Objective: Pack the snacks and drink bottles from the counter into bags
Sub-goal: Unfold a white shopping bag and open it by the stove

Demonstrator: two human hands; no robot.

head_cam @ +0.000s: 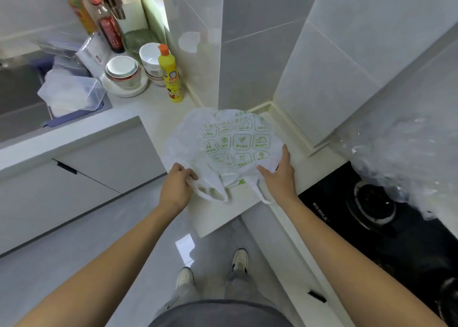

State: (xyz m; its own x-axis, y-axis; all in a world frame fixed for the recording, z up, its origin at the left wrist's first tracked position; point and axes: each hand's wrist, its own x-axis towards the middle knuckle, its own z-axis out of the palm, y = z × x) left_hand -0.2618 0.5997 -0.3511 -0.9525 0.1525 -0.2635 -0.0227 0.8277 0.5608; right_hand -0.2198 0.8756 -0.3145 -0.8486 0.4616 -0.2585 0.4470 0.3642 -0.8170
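Left hand [177, 185] pinches bag [223, 148] near handle; right hand [281, 175] flat, released. Thin, slippery, limp: grip handles beside fingers.

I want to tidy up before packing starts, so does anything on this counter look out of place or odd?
Nothing is spilled or broken. One oddity: clear plastic wrap lies crumpled over the black stove at the right. The white bag lies flat on the counter, the left hand pinching its edge, the right hand resting on it.
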